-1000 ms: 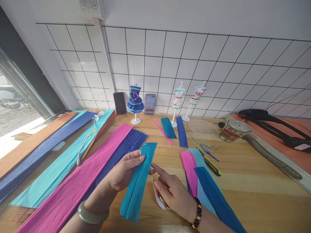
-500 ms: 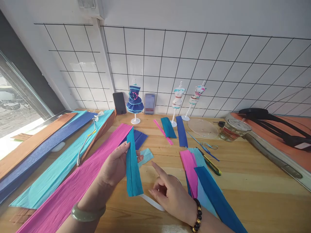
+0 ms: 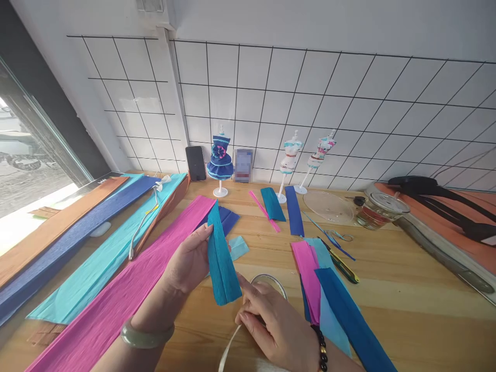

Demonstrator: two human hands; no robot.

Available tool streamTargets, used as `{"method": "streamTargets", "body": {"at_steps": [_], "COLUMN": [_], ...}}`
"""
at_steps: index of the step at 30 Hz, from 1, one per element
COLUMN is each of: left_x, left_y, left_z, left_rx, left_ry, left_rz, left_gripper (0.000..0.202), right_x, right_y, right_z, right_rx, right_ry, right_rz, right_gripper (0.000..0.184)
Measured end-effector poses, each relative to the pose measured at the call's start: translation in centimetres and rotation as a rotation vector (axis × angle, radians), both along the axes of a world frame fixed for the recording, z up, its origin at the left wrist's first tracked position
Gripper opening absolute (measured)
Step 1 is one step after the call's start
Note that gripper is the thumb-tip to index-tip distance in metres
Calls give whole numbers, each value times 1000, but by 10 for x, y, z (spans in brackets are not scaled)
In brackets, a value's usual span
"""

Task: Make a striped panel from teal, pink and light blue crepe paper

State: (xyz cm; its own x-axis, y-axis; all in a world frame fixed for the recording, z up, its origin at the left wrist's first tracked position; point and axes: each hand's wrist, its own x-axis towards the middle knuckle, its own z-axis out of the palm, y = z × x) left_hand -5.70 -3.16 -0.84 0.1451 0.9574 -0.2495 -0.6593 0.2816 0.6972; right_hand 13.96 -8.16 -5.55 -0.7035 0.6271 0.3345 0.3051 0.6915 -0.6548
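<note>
pinching teal strip (image 3: pixel 223 261) w/ l hand (image 3: pixel 191 261), r hand (image 3: pixel 273 318) half-curled nr its lower end, grip unclear

Passage is open over the tabletop (image 3: pixel 418 305) right of the dark blue strip (image 3: pixel 354 318), up to the lidded jar (image 3: pixel 377 214).

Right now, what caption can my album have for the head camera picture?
Left hand holding a teal strip, with a tiny blue dress displayed behind.

Bright daylight enters through a window (image 3: pixel 27 150) at left, beside a white, black-gridded wall (image 3: pixel 253 111) behind a wooden table (image 3: pixel 411 310).
</note>
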Motion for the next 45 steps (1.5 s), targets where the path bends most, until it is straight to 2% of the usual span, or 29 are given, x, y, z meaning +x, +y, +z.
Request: {"method": "streamTargets", "body": {"at_steps": [6,11,18,25,29,32,34,39,45], "left_x": [-1,1,2,-1,-2,-2,-1,-1,-3], "left_y": [-1,-2,-2,-2,-2,-2,-2,0,1], "left_z": [2,3,1,-1,1,4,7,11,11], "left_rx": [-21,3,23,8,-17,-46,-62,-95,-110], "left_ry": [9,7,29,40,29,16,7,-17,-59], "left_rz": [5,-41,-64,-45,-21,7,36,80,91], "left_gripper": [15,13,11,13,15,16,16,19,22], "right_x": [1,0,1,0,1,1,1,-1,17], "right_y": [-2,-2,-2,-1,-2,-3,-3,-7,-9], "right_z": [-4,-9,-11,-9,-1,3,3,6,36], "right_rx": [-69,-105,-68,-31,59,150,200,390,575], "right_ry": [-30,-16,-37,-72,-99,-242,-362,-472,-498], "right_rz": [-7,-37,-122,-135,-255,-355,-345,-199,-226], "right_gripper": [79,79,78,79,86,94,97,81,64]}}
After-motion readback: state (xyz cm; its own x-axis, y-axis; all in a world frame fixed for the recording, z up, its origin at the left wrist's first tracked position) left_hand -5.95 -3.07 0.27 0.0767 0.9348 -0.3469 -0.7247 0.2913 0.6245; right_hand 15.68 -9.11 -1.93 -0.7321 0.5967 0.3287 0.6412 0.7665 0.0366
